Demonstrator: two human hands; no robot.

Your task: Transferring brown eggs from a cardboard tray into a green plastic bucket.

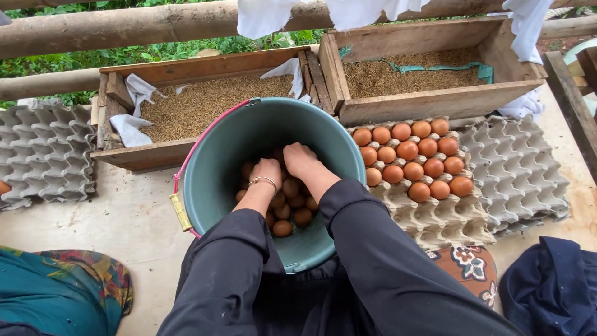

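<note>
Head view: left hand [266,169] and right hand [300,159] both reach down into the round teal plastic bucket [230,140], fingers curled among loose brown eggs [287,211] directly beneath; grip closure unclear, right hand nearer the grey cardboard egg tray [435,211].

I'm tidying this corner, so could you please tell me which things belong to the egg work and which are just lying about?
In use:
- bucket, both hands inside
- left hand and right hand on the eggs in the bucket
- part-filled egg tray with eggs

Lying about:
- empty trays
- husk boxes
- white cloths
- dark cloth
</note>
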